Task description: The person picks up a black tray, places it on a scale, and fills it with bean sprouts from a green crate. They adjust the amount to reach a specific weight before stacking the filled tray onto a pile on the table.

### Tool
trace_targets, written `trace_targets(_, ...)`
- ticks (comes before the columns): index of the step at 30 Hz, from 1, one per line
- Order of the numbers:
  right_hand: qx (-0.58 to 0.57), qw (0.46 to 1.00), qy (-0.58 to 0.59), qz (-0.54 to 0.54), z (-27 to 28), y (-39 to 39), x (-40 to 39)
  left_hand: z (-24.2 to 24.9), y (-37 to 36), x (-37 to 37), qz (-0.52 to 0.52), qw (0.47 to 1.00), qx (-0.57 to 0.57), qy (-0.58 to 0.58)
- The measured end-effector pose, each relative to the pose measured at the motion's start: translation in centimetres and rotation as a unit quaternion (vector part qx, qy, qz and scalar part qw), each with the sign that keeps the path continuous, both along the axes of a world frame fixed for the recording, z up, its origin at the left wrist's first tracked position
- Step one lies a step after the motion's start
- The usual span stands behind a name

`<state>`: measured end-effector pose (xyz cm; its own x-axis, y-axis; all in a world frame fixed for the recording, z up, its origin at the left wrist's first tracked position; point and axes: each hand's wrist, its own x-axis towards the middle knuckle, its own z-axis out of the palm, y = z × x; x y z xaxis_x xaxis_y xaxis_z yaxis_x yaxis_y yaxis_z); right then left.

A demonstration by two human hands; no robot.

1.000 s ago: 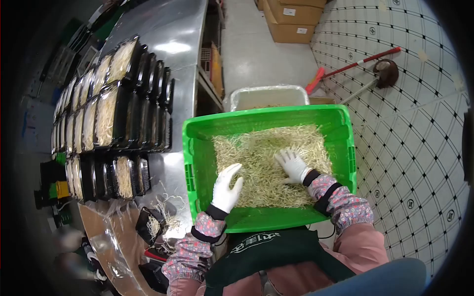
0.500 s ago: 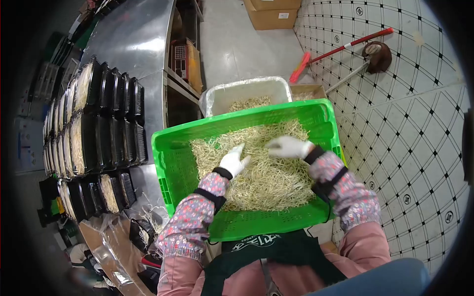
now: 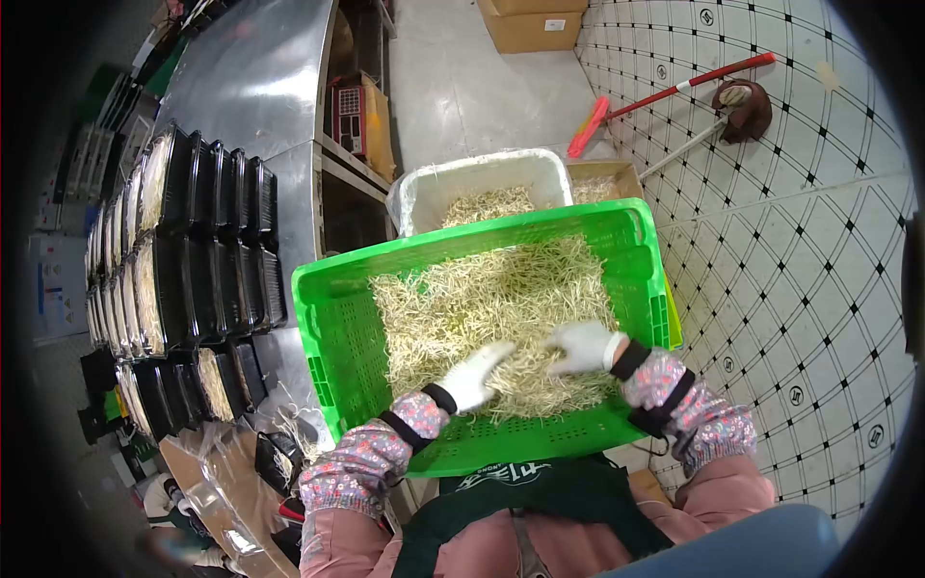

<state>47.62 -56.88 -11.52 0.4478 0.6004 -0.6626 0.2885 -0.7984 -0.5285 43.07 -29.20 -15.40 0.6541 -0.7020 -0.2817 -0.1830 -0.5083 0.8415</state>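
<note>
A green crate (image 3: 482, 459) in front of me holds a loose heap of pale bean sprouts (image 3: 462, 289). My left hand (image 3: 475, 376), in a white glove, rests on the near side of the heap, its fingers stretched toward the middle. Across a short gap, my right hand (image 3: 585, 347), also gloved in white, touches the sprouts with thumb and fingers apart. The fingertips of both are partly sunk among the sprouts.
Behind the crate stand a white tub (image 3: 414, 202) of sprouts and a cardboard box (image 3: 631, 183). Black trays (image 3: 198, 255) of sprouts are stacked on the metal table (image 3: 251, 87) at left. A red-handled broom (image 3: 665, 94) lies right. Another person (image 3: 173, 501) is lower left.
Both hands have come back toward me through the crate, from the middle of the heap to its near side. The sprouts' surface has been stirred.
</note>
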Motion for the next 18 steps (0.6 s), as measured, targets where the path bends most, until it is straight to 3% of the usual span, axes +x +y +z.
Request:
trace_targets(1,-0.025,0.999,0.034,-0.015,0.6,0.1,2.1,-2.2,0.5,0.3,0.039,0.999,-0.019,-0.032)
trace_targets(2,0.013,0.998,-0.01,-0.06,-1.8,0.2,3.3,-3.6,1.3,0.9,0.089,0.995,0.04,-0.007)
trace_targets(3,0.004,0.992,-0.041,-0.117,-3.3,1.0,5.2,-4.9,1.7,2.1,0.175,0.982,0.011,0.077)
trace_targets(4,0.055,0.973,-0.133,-0.179,-7.0,1.7,6.2,-6.4,1.5,2.8,0.204,0.976,0.042,0.069)
trace_targets(5,-0.122,0.977,0.054,-0.164,-4.8,3.4,9.7,-7.5,1.1,2.9,0.233,0.968,0.072,0.062)
trace_targets(6,-0.04,0.961,-0.168,-0.215,-10.3,3.4,8.3,-7.5,0.3,3.0,0.222,0.965,0.1,0.092)
trace_targets(7,-0.099,0.962,-0.18,-0.181,-11.0,3.9,8.5,-7.2,-0.6,3.0,0.213,0.962,0.127,0.118)
trace_targets(9,-0.079,0.964,-0.132,-0.218,-12.2,3.9,7.2,-3.6,-2.3,1.6,0.16,0.967,0.181,0.083)
trace_targets(11,-0.003,0.994,0.005,-0.105,-8.3,3.6,3.8,-1.0,-2.6,-0.7,0.046,0.984,0.17,0.043)
trace_targets(13,0.007,0.995,-0.102,0.011,-2.6,1.9,-1.7,0.4,-1.8,-2.8,-0.015,0.988,0.149,0.019)
trace_targets(15,-0.011,0.987,-0.152,0.055,1.1,0.1,-5.6,1.6,-1.2,-4.0,-0.059,0.982,0.175,0.029)
trace_targets(18,-0.061,0.972,-0.217,0.067,0.5,0.3,-7.6,2.2,-2.1,-4.4,-0.091,0.962,0.257,0.001)
